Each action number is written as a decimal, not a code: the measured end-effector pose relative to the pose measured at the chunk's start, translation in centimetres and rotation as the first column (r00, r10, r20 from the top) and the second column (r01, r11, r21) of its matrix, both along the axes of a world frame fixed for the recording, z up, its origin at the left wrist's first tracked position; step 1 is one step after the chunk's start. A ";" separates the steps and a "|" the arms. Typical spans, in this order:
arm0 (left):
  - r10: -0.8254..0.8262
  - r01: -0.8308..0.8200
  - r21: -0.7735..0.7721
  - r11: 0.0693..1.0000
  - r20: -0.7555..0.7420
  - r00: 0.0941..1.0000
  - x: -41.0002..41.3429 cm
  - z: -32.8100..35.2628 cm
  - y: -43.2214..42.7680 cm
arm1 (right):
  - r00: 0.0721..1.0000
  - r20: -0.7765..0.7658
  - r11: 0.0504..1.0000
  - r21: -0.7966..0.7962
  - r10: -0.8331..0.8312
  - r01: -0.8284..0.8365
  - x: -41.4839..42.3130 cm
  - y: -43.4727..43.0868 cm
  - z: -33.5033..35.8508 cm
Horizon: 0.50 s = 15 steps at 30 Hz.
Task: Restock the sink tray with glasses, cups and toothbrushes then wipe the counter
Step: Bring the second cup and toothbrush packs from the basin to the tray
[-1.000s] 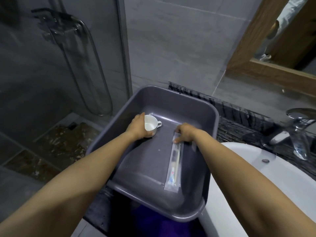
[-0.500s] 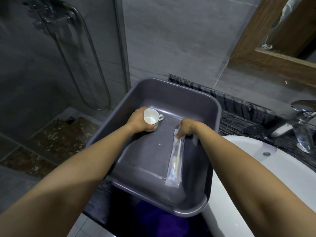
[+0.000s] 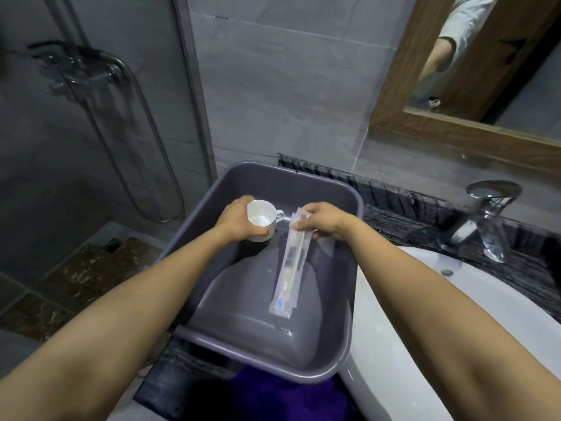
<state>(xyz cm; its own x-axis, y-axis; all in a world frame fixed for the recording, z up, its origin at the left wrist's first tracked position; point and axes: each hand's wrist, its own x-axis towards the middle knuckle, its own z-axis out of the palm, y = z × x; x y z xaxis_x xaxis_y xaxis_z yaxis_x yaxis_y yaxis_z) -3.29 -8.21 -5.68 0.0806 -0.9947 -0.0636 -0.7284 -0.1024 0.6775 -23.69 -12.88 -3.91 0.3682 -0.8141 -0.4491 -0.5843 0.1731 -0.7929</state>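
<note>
1. Left hand [image 3: 233,223]: fingers curl round the body of the white cup [image 3: 260,218]. The handle points right and the mouth tips toward the camera. Keep the hold on the body, not the handle, and level the cup before setting it down.
2. Right hand [image 3: 326,226]: pinches the top end of the toothbrush packets [image 3: 288,278], which look like several clear sleeves stacked. The film is likely slick, so pinch through every layer or the lower ones may slide out.
3. Both items are over the grey tub [image 3: 288,185]. The shadow under the cup suggests it is clear of the floor. Cannot tell whether the packets' lower end touches.
4. Raise both above the tub wall before swinging right. The white basin [image 3: 376,323] is just beside it, with the tap [image 3: 488,214] beyond on the dark counter [image 3: 419,226]. Keep the cup off the tap.
5. A purple cloth [image 3: 273,396] shows below the tub's near edge. Wiping looks not yet begun.
</note>
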 end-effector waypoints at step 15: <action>-0.115 0.121 -0.198 0.973 0.041 0.992 -6.7 12.2 -0.1 | 0.664 0.651 0.890 0.040 -0.368 0.454 -7.1 3.0 12.8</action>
<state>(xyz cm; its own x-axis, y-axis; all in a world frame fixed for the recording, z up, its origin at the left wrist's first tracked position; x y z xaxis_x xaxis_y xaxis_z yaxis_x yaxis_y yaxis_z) -9.95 -8.27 6.55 -0.0394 -0.9896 0.1384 -0.7469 0.1212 0.6538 -30.79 -9.85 8.93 0.1415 -0.9810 -0.1328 0.1617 0.1553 -0.9745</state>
